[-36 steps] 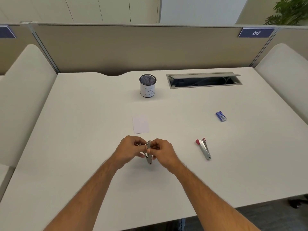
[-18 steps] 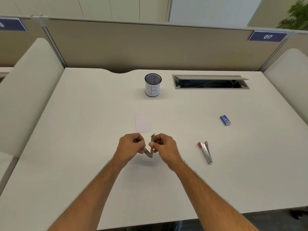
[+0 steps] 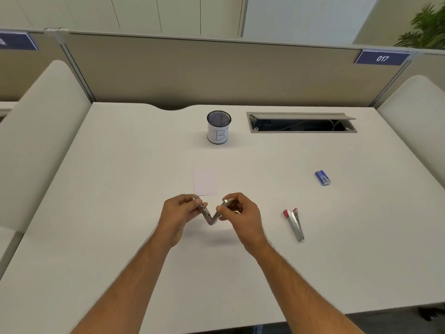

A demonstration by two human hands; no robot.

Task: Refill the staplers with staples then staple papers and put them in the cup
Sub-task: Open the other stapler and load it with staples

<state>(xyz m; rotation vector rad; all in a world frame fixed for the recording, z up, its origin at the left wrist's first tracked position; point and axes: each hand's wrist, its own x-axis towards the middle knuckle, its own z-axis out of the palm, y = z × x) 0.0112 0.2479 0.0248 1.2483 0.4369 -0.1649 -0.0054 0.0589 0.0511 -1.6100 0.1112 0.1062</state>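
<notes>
A wide white table (image 3: 120,189) carries everything here, backed by a beige partition (image 3: 216,73) with an open cable hatch (image 3: 301,122) sunk into the far side. Up near the partition stands the cup (image 3: 218,127), a mesh pot marked with a letter, well apart from the action and waiting for finished papers. Just beyond the hands lies a small paper (image 3: 205,182), flat and within easy reach, presumably parked there for stapling once loading is done. Off to the right rests a second stapler (image 3: 295,224) with a red tip, closed and untouched, and further out a little blue staple box (image 3: 322,177). Now the centre: the stapler (image 3: 210,214) is held above the table, hinged wide into a V. The left hand (image 3: 178,213) grips one arm, fingers curled round it; the right hand (image 3: 243,213) pinches the other (thumb and forefinger at its end), spreading it so the staple channel is exposed for refilling.
</notes>
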